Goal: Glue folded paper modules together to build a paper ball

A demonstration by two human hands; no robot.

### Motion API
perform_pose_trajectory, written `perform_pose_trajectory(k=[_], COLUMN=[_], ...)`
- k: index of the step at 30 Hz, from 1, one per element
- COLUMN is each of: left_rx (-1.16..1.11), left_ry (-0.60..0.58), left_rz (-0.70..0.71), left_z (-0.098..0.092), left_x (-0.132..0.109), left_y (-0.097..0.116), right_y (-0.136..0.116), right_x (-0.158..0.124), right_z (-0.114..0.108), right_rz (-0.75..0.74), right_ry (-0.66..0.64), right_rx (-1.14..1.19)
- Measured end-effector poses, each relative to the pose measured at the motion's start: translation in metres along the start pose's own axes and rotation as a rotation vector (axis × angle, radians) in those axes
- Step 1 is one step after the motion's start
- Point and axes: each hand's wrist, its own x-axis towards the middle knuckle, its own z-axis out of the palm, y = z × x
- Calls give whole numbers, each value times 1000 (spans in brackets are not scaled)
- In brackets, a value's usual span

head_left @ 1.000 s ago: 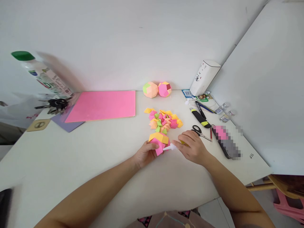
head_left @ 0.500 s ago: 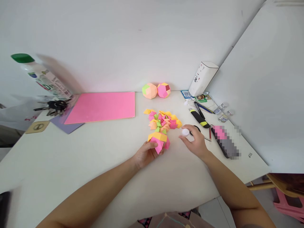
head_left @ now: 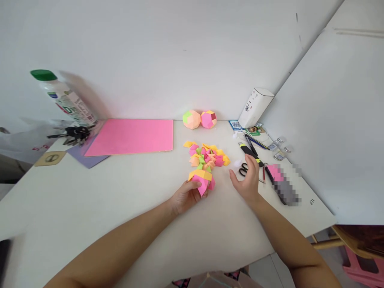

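My left hand (head_left: 189, 195) is closed around a partly assembled folded-paper model (head_left: 200, 182) with pink and yellow faces, held just above the table. Behind it lies a pile of small folded paper pieces (head_left: 207, 155) in pink, yellow, green and peach. My right hand (head_left: 247, 182) is open, thumb and fingers apart, with nothing between them. Just beyond its thumb rests a small round white object (head_left: 238, 164), its kind unclear. Black-handled scissors (head_left: 243, 170) lie partly hidden behind that hand. A black and yellow utility knife (head_left: 250, 153) is close to the fingertips.
Two finished paper balls (head_left: 192, 119) sit against the wall. Pink paper sheets (head_left: 132, 137) lie at the left, near keys (head_left: 77, 134) and a green-capped bottle (head_left: 67, 100). At right stand a white box (head_left: 255, 107) and small glass jars (head_left: 282, 153); a pencil case (head_left: 285, 190) lies nearer.
My right hand has let go of the small round white object, which now lies on the table, and its fingers have spread. My left hand still holds the paper model. The view has shifted slightly.
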Motion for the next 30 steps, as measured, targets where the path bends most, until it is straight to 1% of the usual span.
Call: perform_pose_trajectory(k=[1, 2, 3, 4, 5, 6, 8, 10, 12, 17, 20, 22, 25, 28, 30], left_rx=[-4, -7, -8, -9, -7, -3, 7, 11, 15, 38, 35, 23, -9, -35, -48], left_ry=[1, 1, 2, 1, -3, -10, -31, -42, -46, -73, -86, -76, -31, 3, 15], left_rz=[-1, -2, -4, -3, -1, 2, 9, 6, -2, -4, -7, -13, -20, -7, 5], left_z=[0, 1, 1, 1, 1, 1, 1, 0, 0, 1, 2, 1, 0, -3, -4], left_x=[0, 0, 0, 0, 0, 0, 0, 0, 0, 0, -1, -1, 0, 0, 1], left_y=[0, 0, 0, 1, 1, 1, 0, 0, 0, 1, 2, 1, 0, -2, -2], right_y=[-6, -13, -18, -23, -26, -28, -27, -22, -16, -13, -14, -13, -11, -12, -15], right_x=[-1, -2, -4, -6, -8, -10, -12, -12, -11, -9, -8, -8, -7, -6, -4], right_z=[-2, -1, 1, 5, 11, 18, 31, 41, 44, 41, 42, 43, 42, 30, 19], right_rz=[-149, -277, -351, -388, -359, -295, -171, -103, -83, -101, -94, -92, -80, -33, 7], right_ry=[67, 71, 20, -80, -179, -270, -403, -463, -481, -490, -460, -433, -383, -278, -150], right_rx=[-18, -8, 13, 30, 23, -9, -94, -142, -140, -80, -30, 15, 87, 163, 276])
